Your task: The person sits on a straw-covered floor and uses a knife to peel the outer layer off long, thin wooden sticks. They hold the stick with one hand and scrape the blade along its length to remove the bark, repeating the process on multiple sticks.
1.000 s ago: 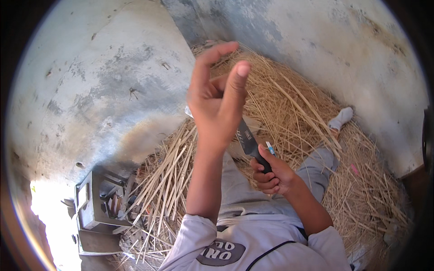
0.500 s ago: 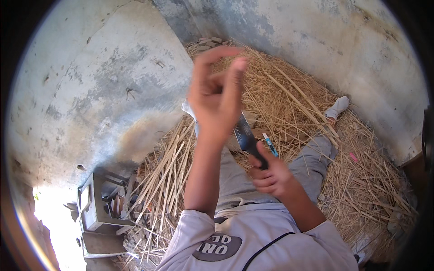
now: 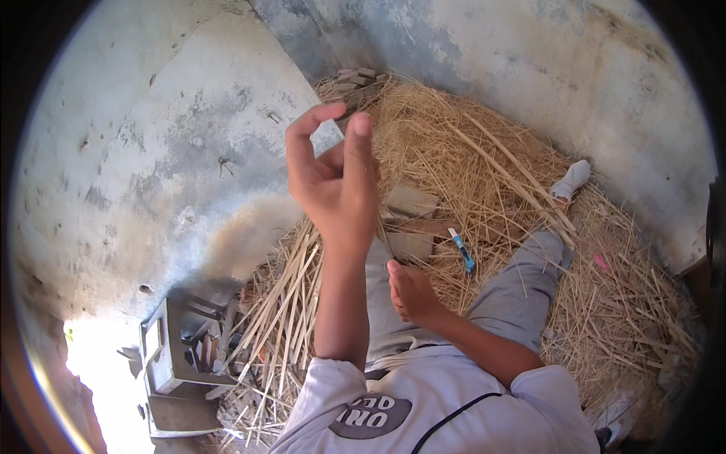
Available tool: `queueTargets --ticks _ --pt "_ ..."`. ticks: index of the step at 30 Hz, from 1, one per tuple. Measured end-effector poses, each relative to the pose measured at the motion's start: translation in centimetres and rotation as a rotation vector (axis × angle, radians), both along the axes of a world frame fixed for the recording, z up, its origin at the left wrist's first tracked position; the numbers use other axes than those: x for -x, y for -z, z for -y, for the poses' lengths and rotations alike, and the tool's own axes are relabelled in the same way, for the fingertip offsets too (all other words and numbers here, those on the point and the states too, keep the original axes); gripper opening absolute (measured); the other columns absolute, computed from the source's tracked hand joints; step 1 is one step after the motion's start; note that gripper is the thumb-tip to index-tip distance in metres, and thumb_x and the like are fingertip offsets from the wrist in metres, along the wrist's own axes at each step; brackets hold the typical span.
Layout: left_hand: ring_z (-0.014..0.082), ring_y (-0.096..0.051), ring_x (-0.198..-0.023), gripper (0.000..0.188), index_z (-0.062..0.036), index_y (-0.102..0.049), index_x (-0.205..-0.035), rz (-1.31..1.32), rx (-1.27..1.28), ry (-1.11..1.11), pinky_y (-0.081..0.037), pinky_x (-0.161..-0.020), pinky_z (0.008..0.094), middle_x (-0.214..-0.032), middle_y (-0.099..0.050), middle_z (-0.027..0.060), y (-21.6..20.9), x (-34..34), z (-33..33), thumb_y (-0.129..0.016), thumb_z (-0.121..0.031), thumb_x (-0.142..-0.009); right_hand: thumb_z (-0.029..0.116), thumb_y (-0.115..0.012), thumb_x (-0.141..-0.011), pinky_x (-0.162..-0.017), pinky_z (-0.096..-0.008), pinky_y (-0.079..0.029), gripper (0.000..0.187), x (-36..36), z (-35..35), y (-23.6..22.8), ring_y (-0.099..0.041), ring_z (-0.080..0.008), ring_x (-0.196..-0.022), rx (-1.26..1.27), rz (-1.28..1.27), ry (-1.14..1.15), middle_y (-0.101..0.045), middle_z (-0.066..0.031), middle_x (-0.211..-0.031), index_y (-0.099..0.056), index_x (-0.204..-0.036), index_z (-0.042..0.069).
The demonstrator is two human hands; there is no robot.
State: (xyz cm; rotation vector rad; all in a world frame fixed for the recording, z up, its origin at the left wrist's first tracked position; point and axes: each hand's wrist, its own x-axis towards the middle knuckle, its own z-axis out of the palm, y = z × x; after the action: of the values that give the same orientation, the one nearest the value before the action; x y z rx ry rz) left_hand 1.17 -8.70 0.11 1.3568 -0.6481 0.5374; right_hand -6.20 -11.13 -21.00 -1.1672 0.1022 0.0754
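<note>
My left hand is raised in front of me, fingers curved and the thumb apart from the index finger, with nothing visible in it. Low over my lap, my right hand is closed, its thumb pointing up and its fingers curled. Whatever it grips is hidden; no knife handle shows now. Beyond it, a blue cutter knife lies near my right leg, beside flat blocks on the floor. Pale split strips lie piled left of my left forearm.
Dry straw-like shavings cover the floor between and beyond my legs. Two long strips lie across them. A grey box-like stand holds scraps at the left, by a bright opening. Weathered walls enclose the corner, with stacked bricks there.
My left hand has moved left and slightly down. My right hand has shifted left and turned; the dark-bladed, black-handled knife seen in it earlier is out of sight.
</note>
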Motion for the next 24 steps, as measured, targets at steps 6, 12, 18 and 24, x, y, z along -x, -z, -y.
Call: queueTargets --ticks 6,12,18,24 --pt "0.0035 -0.037 -0.04 0.027 -0.0055 -0.048 -0.112 0.052 0.033 0.136 -0.023 -0.041 0.0216 -0.048 -0.049 -0.0024 0.0 -1.3 -1.9 -0.067 -0.014 -0.094 0.059 -0.039 -0.099 -0.032 -0.0229 -0.026 0.053 1.7 5.1 -2.0 -0.028 -0.005 -0.035 -1.277 -0.19 -0.711 -0.029 0.0039 -0.048 -0.045 -0.074 0.012" --pt "0.0038 -0.032 -0.038 0.024 -0.006 -0.047 -0.106 0.06 0.086 0.008 -0.021 -0.037 0.0234 -0.046 -0.042 -0.0035 0.2 -3.1 -3.3 -0.066 -0.014 -0.094 0.059 -0.036 -0.1 -0.034 -0.0218 -0.032 0.051 3.6 8.1 -10.2 -0.035 -0.0046 -0.039 0.08 0.193 0.221 -0.043 0.0016 -0.058 -0.047 -0.087 0.01" --pt "0.0042 -0.035 -0.038 0.025 -0.0069 -0.046 -0.106 0.08 0.182 0.014 -0.022 -0.037 0.0219 -0.047 -0.045 -0.0018 -0.4 -2.4 -1.8 -0.067 -0.015 -0.094 0.049 -0.034 -0.104 -0.046 -0.0274 -0.04 0.048 -0.1 5.7 -8.3 -0.046 -0.0103 -0.05 -0.294 0.623 0.748 -0.05 -0.0026 -0.066 -0.051 -0.084 0.01" --pt "0.005 -0.036 -0.037 0.025 -0.0069 -0.044 -0.107 0.077 0.087 0.016 -0.023 -0.038 0.0227 -0.046 -0.048 0.0001 2.7 -0.9 -2.2 -0.065 -0.01 -0.094 0.055 -0.038 -0.101 -0.036 -0.0336 -0.034 0.052 -3.1 -0.5 0.7 -0.044 -0.0133 -0.042 0.195 -0.021 0.089 -0.045 -0.0012 -0.056 -0.045 -0.073 0.012"
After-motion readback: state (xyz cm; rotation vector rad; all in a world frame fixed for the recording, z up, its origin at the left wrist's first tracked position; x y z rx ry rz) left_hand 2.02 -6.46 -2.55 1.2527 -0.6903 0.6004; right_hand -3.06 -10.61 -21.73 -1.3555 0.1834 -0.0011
